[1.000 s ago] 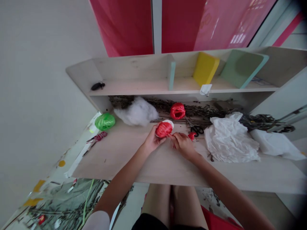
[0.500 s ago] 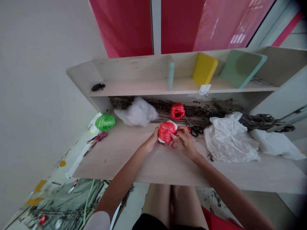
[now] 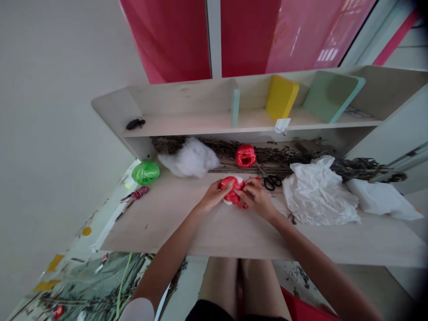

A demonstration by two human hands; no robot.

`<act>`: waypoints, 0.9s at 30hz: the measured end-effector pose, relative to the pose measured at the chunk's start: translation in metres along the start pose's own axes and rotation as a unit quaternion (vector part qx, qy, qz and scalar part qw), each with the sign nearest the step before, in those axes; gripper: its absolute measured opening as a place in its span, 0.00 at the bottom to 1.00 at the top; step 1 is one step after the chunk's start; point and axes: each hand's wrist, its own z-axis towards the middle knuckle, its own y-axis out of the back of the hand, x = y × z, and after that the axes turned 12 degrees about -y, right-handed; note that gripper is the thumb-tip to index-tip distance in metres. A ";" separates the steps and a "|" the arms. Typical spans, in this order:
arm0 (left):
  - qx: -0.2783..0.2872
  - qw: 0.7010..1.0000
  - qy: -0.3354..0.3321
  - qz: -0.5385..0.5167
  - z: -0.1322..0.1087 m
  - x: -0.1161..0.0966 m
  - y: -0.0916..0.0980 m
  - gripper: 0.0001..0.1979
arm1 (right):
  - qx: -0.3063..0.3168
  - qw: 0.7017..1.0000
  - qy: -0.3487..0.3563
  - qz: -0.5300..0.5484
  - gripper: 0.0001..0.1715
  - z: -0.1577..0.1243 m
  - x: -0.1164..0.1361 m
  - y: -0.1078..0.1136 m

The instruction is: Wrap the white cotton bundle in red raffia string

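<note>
1. At the far left of the desk [image 3: 157,223] lies a green ball of twine [image 3: 146,172], with a red-and-white striped cord [image 3: 138,193] just in front of it. A small black object [image 3: 135,123] sits on the shelf above.
2. White stuffing [image 3: 190,159] is heaped at the back, beside dried twigs [image 3: 287,154].
3. The left hand [image 3: 212,196] is curled tight on the left side of the red bundle [image 3: 233,186].
4. The bundle sits low over the middle of the desk. It is wound in glossy red strips, with white showing at its edges. A red ball of twine [image 3: 245,155] lies behind it.
5. The right hand [image 3: 258,199] is pinched closed on the bundle's right side.
6. Black-handled scissors [image 3: 272,181] lie just beside that hand.
7. A white tag [image 3: 281,125] hangs on the shelf edge, too small to read, below a yellow block [image 3: 281,97].
8. A crumpled white sheet [image 3: 317,191] lies on the desk, and a green panel [image 3: 329,96] leans on the shelf above it.
</note>
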 end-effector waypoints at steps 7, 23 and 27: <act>-0.107 0.993 -0.014 -0.045 0.006 0.010 -0.004 0.25 | 0.033 0.999 -0.003 0.041 0.18 0.005 -0.002 0.006; -0.144 0.987 -0.074 -0.007 0.009 0.013 0.001 0.24 | -0.025 0.993 -0.084 0.081 0.23 0.005 0.009 0.017; -0.148 0.985 -0.092 0.005 0.009 0.013 0.001 0.23 | -0.003 0.990 -0.108 0.092 0.30 0.005 0.013 0.018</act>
